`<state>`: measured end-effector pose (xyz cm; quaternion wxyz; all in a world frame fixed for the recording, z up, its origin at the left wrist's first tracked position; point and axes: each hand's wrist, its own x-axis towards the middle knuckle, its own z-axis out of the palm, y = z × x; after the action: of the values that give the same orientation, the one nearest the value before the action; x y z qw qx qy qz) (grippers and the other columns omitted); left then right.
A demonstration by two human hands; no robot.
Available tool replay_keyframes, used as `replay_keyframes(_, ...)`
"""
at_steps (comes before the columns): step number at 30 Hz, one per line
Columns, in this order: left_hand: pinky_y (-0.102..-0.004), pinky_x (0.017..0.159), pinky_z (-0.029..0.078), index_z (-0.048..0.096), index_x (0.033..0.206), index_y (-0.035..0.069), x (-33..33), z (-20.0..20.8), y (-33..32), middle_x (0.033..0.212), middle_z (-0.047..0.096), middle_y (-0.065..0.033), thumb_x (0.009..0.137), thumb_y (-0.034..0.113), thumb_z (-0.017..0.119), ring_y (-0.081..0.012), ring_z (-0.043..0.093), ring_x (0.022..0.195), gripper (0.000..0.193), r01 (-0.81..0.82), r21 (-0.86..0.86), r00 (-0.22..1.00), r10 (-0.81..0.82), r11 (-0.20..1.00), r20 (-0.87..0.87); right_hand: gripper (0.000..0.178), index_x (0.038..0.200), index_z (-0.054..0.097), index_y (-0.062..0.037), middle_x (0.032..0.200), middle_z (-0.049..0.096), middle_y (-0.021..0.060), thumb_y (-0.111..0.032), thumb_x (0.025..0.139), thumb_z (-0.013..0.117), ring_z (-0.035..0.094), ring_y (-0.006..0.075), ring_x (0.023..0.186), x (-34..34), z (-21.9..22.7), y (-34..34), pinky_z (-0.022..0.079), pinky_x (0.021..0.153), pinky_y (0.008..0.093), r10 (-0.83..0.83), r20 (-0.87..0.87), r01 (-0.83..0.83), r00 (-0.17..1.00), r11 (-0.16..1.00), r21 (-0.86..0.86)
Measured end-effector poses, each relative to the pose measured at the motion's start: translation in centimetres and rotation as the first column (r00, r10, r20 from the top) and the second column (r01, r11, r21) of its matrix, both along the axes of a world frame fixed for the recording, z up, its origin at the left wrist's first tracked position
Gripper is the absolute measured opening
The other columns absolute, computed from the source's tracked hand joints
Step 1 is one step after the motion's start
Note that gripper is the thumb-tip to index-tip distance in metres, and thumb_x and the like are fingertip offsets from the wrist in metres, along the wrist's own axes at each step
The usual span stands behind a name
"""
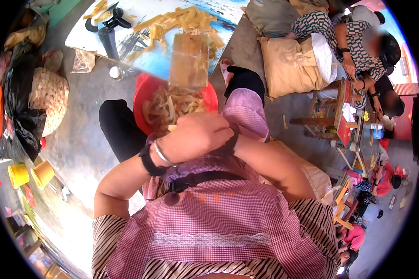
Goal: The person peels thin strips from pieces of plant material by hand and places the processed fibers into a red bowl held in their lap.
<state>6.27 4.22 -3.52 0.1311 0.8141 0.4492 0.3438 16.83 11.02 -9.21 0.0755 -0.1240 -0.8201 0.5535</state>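
Above the red basin (144, 95), both hands' grip (198, 135) meets.

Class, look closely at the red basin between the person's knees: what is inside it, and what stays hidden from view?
The red basin holds a heap of pale yellow strips. The person's hands cover its near edge, and a tall, blurred yellowish block overlaps its far rim, so the bottom and those parts stay hidden.

Left hand (198, 135): covers most of the right hand, so neither grip can be read. Red basin (146, 95): near rim and part of its pale strips (165, 109) hidden behind the hands. Tabletop (139, 46): far side cut off by the upper edge. Seated people (far right): small, blurred; their handwork cannot be told. Yellow cups (30, 174): contents not visible.
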Motion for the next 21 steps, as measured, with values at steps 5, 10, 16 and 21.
replay_keyframes(5, -0.0345, 0.075, 0.051, 0.065, 0.089, 0.003, -1.6, 0.3, -1.0, 0.088, 0.062, -0.0089, 0.075, 0.003, 0.066, -0.0278, 0.061, 0.083, 0.015, -0.202, -0.009, 0.949, 0.197, 0.979, 0.246, 0.018, 0.087, 0.059, -0.0014, 0.085, 0.064, 0.0094, -0.018, 0.088, 0.053, 0.063, 0.0188, 0.076, -2.0, -2.6, 1.9, 0.049, 0.063, 0.0314, -0.095, -0.139, 0.035, 0.986, 0.924, -0.382)
replay_keyframes(10, -0.0347, 0.075, 0.051, 0.065, 0.09, 0.003, -1.7, -1.8, -2.8, 0.089, 0.062, -0.01, 0.076, 0.004, 0.065, -0.0281, 0.061, 0.083, 0.014, -0.285, -0.218, 0.913, 0.334, 0.933, 0.235, 0.016, 0.1, 0.056, -0.0056, 0.088, 0.062, 0.0052, -0.019, 0.091, 0.056, 0.06, 0.0154, 0.08, -1.8, -3.7, 4.3, 0.048, 0.07, 0.0274, -0.049, 0.234, 0.238, 0.971, 0.102, -0.966)
replay_keyframes(16, -0.036, 0.074, 0.05, 0.065, 0.09, 0.003, -1.2, -3.3, -3.4, 0.087, 0.063, -0.0118, 0.076, 0.005, 0.064, -0.0298, 0.062, 0.081, 0.014, -0.193, -0.36, 0.876, 0.325, 0.913, 0.356, 0.012, 0.091, 0.058, -0.0069, 0.074, 0.058, 0.0019, -0.018, 0.091, 0.055, 0.052, 0.0106, 0.061, -1.2, -1.0, 5.1, 0.042, 0.049, 0.0211, -0.295, 0.464, 0.53, 0.835, 0.212, -0.821)
replay_keyframes(21, -0.0347, 0.074, 0.05, 0.064, 0.091, 0.003, -1.2, -2.9, -2.7, 0.087, 0.062, -0.012, 0.075, 0.006, 0.066, -0.0296, 0.062, 0.081, 0.016, -0.157, -0.379, 0.886, 0.3, 0.912, 0.355, 0.016, 0.095, 0.059, -0.0049, 0.082, 0.061, 0.0026, -0.016, 0.084, 0.063, 0.058, 0.0122, 0.072, -0.1, -2.7, 4.1, 0.045, 0.059, 0.025, -0.138, 0.328, 0.33, 0.934, 0.681, -0.653)
